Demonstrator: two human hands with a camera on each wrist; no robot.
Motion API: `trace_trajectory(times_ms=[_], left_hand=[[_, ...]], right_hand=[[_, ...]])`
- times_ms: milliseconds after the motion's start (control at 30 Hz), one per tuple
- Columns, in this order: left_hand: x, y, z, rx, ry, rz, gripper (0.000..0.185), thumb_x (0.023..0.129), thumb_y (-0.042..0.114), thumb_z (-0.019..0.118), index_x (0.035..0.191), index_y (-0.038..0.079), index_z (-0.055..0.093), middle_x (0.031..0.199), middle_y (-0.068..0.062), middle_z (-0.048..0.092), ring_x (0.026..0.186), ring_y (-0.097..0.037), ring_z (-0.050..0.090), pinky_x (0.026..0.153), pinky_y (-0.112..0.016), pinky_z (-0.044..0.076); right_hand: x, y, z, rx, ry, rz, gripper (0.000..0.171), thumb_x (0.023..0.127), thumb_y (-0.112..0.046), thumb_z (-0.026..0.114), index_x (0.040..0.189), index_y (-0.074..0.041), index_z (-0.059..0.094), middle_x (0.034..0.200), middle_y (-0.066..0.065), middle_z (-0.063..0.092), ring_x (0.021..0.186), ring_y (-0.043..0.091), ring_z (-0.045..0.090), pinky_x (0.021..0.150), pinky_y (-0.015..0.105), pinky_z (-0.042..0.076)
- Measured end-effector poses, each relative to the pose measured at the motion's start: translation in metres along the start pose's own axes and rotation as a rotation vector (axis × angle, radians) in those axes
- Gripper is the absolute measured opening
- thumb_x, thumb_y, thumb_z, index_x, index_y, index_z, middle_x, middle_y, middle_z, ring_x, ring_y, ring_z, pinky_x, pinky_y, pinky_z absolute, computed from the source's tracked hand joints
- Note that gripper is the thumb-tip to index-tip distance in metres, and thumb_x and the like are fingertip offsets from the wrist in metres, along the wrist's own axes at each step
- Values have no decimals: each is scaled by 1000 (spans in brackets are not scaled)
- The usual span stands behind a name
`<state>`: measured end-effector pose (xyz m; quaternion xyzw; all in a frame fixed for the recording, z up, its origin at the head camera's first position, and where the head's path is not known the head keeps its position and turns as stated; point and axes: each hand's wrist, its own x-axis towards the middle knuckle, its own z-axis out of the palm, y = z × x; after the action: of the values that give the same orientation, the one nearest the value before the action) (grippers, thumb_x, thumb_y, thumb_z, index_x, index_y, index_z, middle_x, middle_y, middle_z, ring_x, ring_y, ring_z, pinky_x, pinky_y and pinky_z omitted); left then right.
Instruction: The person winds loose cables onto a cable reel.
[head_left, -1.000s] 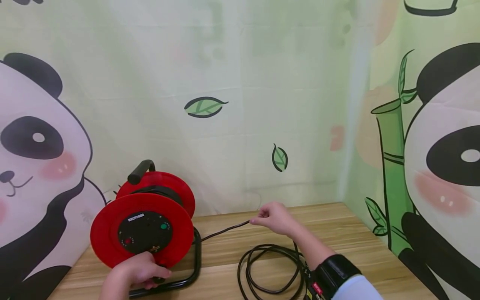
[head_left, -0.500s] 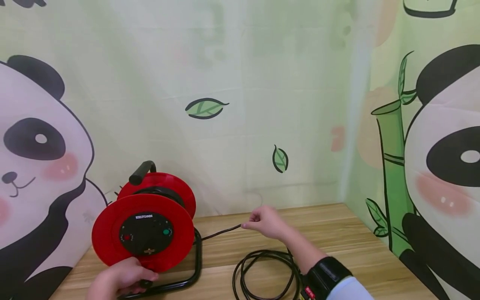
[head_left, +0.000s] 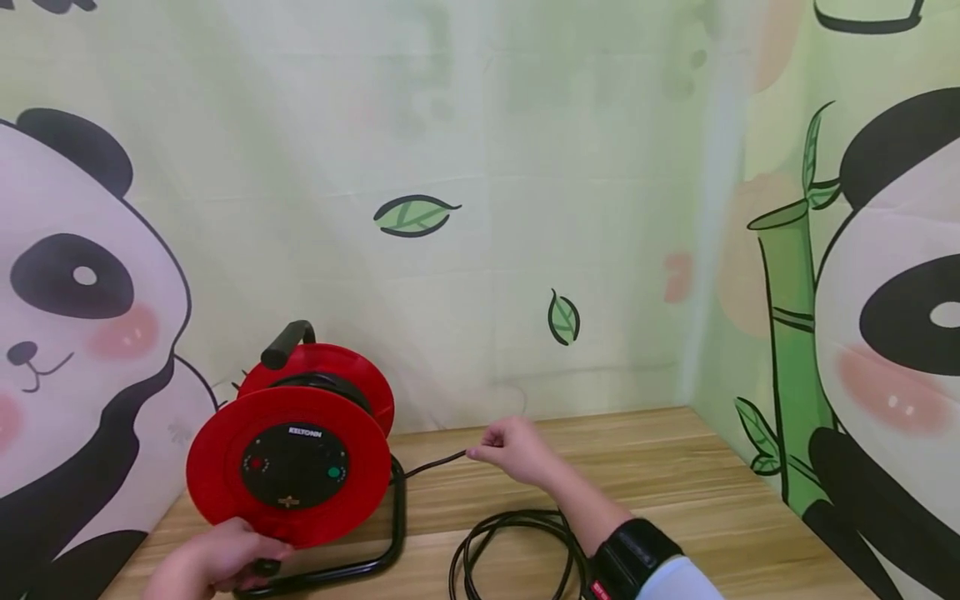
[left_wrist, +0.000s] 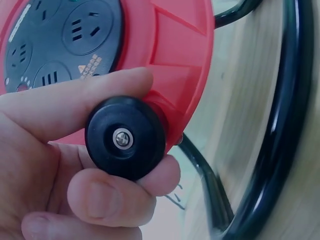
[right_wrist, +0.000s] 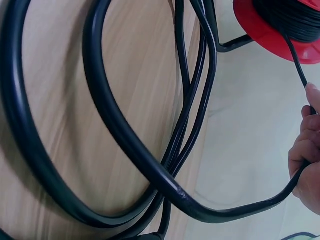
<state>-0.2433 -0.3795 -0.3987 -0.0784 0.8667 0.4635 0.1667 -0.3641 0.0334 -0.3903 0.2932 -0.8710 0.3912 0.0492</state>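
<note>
A red cable reel (head_left: 213, 471) with a black socket panel (head_left: 296, 467) stands at the left of the wooden table in the head view. My left hand (head_left: 221, 552) is at its lower front rim. Up close in the left wrist view, thumb and fingers hold the round black crank knob (left_wrist: 125, 137), with a screw at its centre. Over to the right, my right hand (head_left: 517, 450) pinches the black cable (head_left: 438, 462), which runs from the drum to the fingertips. Behind that hand, the cable leads into a loose coil (right_wrist: 170, 187) on the table.
The reel's black tube frame (head_left: 400, 512) reaches toward the table's front, and its carrying handle (head_left: 287, 343) sticks up on top. Behind the table (head_left: 637, 467) hangs a pale green cloth (head_left: 487, 250) printed with pandas, leaves and bamboo.
The reel has turned clockwise, its label moving right along the top. My left hand has gone left with the knob. My right hand has come left and slightly down with the cable.
</note>
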Motion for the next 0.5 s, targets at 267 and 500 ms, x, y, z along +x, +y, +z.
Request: trace_trajectory(times_ms=[267,500], left_hand=[[-10,-5,-10,-21,4,34,24,97,22,61,93,3,75,67,-4,63,52,-12,42,55,-18,30],[-15,-9,-20,-70,-6,75,23,99,20,58,96,1,71,74,-5,64,58,-15,46,57,-20,32]], right_hand=[[5,-7,12,11,9,-31,28,98,-27,70,74,-15,65,60,-9,49,54,7,40,50,24,35],[7,-14,22,20,10,2,26,98,-29,70,77,-15,66,64,-7,54,57,8,45,52,25,38]])
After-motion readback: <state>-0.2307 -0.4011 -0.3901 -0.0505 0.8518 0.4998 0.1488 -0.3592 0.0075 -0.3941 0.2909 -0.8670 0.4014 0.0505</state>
